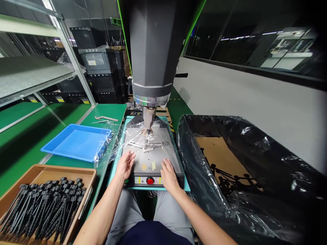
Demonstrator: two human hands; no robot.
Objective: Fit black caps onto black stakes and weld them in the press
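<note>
Both grips are spread — the bare left hand (pixel 125 165) by the front-left corner of the flat grey metal plate (pixel 141 159), the bare right hand (pixel 169 173) over its front-right; a small silver metal fixture (pixel 146 145) stands back from the front edge.

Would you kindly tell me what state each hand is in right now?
Left hand: open, fingers loosely curled, nothing visible in it.
Right hand: open, palm down at the metal plate, nothing visible in it.
</note>
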